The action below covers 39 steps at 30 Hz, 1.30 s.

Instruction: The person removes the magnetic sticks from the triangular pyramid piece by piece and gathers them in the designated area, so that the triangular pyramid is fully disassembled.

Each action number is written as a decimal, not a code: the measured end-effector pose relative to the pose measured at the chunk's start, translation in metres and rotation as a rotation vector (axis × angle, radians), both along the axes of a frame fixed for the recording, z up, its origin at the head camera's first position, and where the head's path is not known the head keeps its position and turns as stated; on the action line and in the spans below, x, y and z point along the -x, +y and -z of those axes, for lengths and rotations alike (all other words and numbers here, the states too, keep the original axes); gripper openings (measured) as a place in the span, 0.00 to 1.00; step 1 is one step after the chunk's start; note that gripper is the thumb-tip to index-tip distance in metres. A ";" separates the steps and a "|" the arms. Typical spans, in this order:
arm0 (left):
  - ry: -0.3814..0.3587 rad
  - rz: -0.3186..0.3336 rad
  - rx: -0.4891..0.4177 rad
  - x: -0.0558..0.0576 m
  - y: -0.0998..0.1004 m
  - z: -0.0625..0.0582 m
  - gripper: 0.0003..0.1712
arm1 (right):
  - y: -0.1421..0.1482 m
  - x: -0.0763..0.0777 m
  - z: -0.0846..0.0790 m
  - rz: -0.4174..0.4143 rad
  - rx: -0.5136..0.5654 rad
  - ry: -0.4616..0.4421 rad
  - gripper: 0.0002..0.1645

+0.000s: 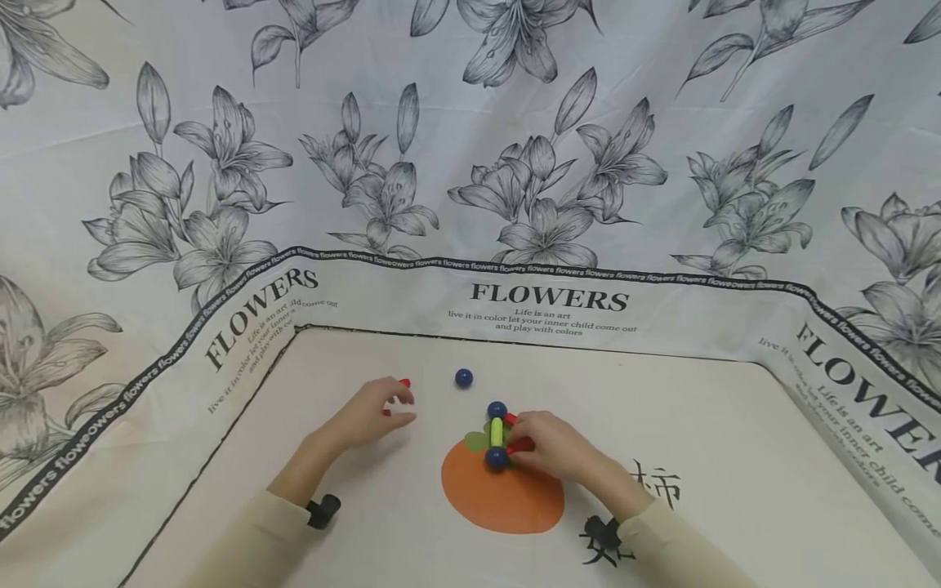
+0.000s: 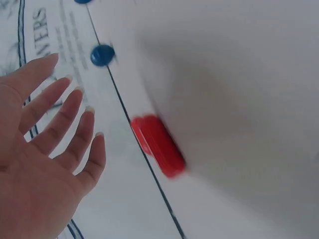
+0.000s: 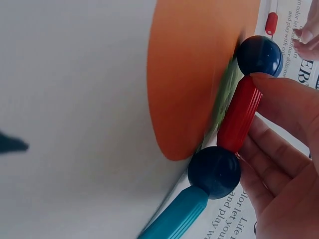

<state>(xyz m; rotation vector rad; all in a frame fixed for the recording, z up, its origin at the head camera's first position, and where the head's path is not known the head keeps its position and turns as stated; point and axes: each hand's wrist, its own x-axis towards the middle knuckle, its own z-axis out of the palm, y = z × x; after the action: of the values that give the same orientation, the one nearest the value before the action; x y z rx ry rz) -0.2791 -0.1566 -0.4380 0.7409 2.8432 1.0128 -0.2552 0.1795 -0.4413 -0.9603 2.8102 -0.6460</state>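
Note:
My right hand (image 1: 547, 445) pinches a red ribbed rod (image 3: 240, 113) between thumb and fingers. That rod joins two blue balls, a near-thumb ball (image 3: 259, 56) and a lower ball (image 3: 214, 172), from which a teal rod (image 3: 175, 215) extends. In the head view, a yellow-green rod (image 1: 497, 433) links two blue balls, and a second red rod (image 1: 510, 419) shows beside the fingers; the hand hides part of this build. My left hand (image 1: 378, 412) hovers at the left with fingers spread and loosely bent, holding nothing. Near it lie two red rods (image 2: 162, 144) side by side, blurred in the left wrist view.
A loose blue ball (image 1: 464, 378) lies on the table behind and between the hands. The white tabletop cover (image 1: 382, 506) carries a printed orange persimmon (image 1: 500, 506) and black characters. A flower-printed cloth (image 1: 544, 327) rises behind the table's far edge.

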 end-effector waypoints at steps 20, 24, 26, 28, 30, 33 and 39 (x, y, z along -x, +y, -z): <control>-0.220 0.188 0.109 -0.007 0.113 0.029 0.13 | -0.011 0.000 0.006 0.018 -0.021 0.078 0.08; -0.222 0.156 0.112 -0.007 0.118 0.028 0.13 | -0.010 0.000 0.004 -0.008 -0.029 0.090 0.09; -0.237 0.144 0.106 -0.007 0.120 0.027 0.14 | -0.009 0.000 0.003 -0.018 -0.040 0.099 0.09; -0.252 0.134 0.101 -0.008 0.121 0.026 0.15 | -0.008 0.000 0.002 -0.023 -0.051 0.105 0.09; -0.258 0.128 0.096 -0.009 0.122 0.024 0.15 | -0.007 0.000 0.002 -0.023 -0.058 0.103 0.10; -0.255 0.127 0.100 -0.010 0.122 0.024 0.15 | -0.006 0.000 0.002 -0.022 -0.062 0.092 0.10; -0.258 0.142 0.105 -0.013 0.119 0.024 0.14 | -0.005 0.001 0.005 -0.039 -0.062 0.092 0.10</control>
<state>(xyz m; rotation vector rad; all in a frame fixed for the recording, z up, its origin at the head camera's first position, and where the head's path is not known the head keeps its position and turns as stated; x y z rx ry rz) -0.2661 -0.0371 -0.4624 0.7320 2.5620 0.8629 -0.2558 0.1745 -0.4461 -1.0565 2.8636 -0.5195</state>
